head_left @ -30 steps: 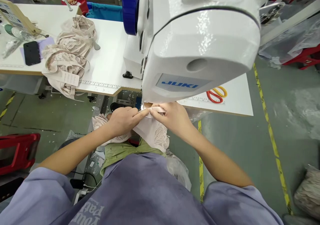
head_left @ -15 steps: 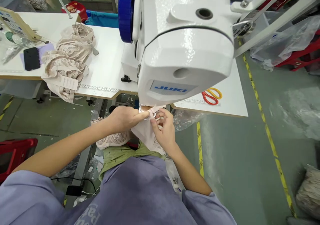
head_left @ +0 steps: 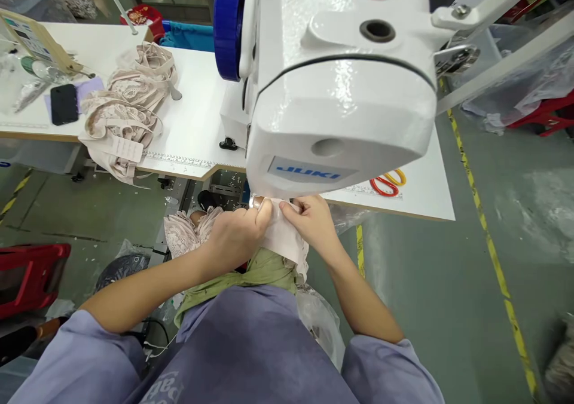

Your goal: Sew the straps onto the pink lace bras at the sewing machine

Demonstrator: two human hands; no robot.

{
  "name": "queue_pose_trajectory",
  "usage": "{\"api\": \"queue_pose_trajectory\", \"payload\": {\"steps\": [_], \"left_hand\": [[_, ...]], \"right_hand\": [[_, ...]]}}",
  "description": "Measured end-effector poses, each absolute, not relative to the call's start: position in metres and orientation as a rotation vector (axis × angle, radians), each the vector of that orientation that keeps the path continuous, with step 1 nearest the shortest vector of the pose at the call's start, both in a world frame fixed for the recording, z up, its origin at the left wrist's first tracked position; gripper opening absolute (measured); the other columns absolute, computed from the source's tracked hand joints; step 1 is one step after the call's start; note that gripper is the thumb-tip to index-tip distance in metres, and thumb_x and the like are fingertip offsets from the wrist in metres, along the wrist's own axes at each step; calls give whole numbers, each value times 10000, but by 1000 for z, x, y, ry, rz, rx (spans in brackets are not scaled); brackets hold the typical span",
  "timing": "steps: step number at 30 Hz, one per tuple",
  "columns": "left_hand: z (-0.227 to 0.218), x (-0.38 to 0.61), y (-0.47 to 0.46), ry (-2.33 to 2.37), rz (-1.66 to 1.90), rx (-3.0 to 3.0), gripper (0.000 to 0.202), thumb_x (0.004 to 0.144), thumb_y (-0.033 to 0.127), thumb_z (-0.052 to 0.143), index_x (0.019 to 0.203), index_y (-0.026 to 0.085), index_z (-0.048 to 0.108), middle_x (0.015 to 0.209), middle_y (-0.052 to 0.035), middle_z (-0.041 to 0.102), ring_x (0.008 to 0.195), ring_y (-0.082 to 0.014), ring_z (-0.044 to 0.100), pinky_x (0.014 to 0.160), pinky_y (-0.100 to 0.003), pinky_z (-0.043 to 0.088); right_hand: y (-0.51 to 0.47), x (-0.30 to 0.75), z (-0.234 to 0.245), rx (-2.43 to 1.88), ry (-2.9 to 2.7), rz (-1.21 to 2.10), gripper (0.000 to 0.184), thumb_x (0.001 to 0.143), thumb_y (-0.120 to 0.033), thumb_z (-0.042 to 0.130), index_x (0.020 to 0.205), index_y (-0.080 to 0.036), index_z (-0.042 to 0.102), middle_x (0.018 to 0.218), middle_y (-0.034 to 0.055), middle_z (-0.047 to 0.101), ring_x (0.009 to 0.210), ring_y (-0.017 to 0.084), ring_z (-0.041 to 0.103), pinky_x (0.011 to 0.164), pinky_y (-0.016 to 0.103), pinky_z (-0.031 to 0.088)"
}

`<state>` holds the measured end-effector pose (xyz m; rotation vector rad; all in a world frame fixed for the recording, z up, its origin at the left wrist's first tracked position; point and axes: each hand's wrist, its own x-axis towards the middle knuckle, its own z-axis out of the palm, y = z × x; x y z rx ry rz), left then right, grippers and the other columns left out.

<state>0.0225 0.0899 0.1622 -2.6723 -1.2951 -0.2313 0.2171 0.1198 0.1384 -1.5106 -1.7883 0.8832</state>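
Both of my hands grip a pale pink lace-trimmed bra (head_left: pixel 283 235) just under the head of a white sewing machine (head_left: pixel 341 108). My left hand (head_left: pixel 240 236) is closed, thumb and fingers pinching the fabric on the left near the needle area. On the right, my right hand (head_left: pixel 314 219) pinches the cloth's upper edge between thumb and fingers. The smooth panel hangs down between the hands toward my lap. Lace cups (head_left: pixel 178 236) show to the left, partly behind my left forearm. The machine head hides the needle and the stitching spot.
A heap of beige bras (head_left: pixel 125 108) lies on the white table (head_left: pixel 192 111) at left, with a black phone (head_left: pixel 63 104) beside it. Red and yellow scissors handles (head_left: pixel 388 184) rest right of the machine. A red stool (head_left: pixel 33 278) stands at lower left.
My right hand has moved right and up along the bra's edge, and my left hand has turned and come lower. The panel is spread flatter between them. My view has shifted slightly.
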Motion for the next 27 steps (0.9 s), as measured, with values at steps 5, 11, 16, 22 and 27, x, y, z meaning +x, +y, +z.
{"api": "queue_pose_trajectory", "payload": {"steps": [5, 11, 16, 22, 27], "left_hand": [[165, 25, 92, -1328, -229, -2651, 297, 890, 88, 461, 1153, 100, 599, 581, -7, 549, 499, -171, 550, 441, -317, 207], [167, 27, 93, -1305, -232, -2614, 225, 901, 101, 475, 1079, 118, 612, 578, -6, 532, 494, -167, 533, 447, -323, 200], [166, 27, 92, -1324, -224, -2603, 230, 916, 115, 483, 1107, 126, 611, 607, -9, 559, 520, -161, 544, 459, -325, 230], [164, 27, 91, -1310, -267, -2612, 280, 905, 93, 478, 1149, 104, 614, 618, -11, 566, 525, -166, 547, 463, -324, 262], [165, 23, 91, -1333, -222, -2664, 314, 907, 89, 477, 1194, 113, 603, 634, -17, 593, 541, -164, 569, 460, -313, 275]], "right_hand": [[134, 219, 140, -1485, -1763, 993, 130, 809, -279, 576, 810, -207, 685, 811, 18, 585, 725, 173, 535, 680, 301, 434], [140, 221, 140, -1405, -1789, 989, 88, 775, -248, 567, 773, -215, 649, 915, 35, 643, 891, 223, 600, 780, 334, 478], [141, 222, 138, -1375, -1785, 1015, 100, 790, -254, 575, 796, -224, 671, 999, 45, 675, 1007, 246, 609, 878, 376, 498], [139, 226, 132, -1378, -1750, 1032, 91, 811, -277, 609, 796, -218, 675, 1013, 55, 656, 949, 229, 613, 872, 373, 505], [138, 224, 130, -1459, -1748, 1011, 138, 821, -321, 614, 741, -212, 638, 853, 40, 615, 841, 217, 592, 820, 371, 504]]}}
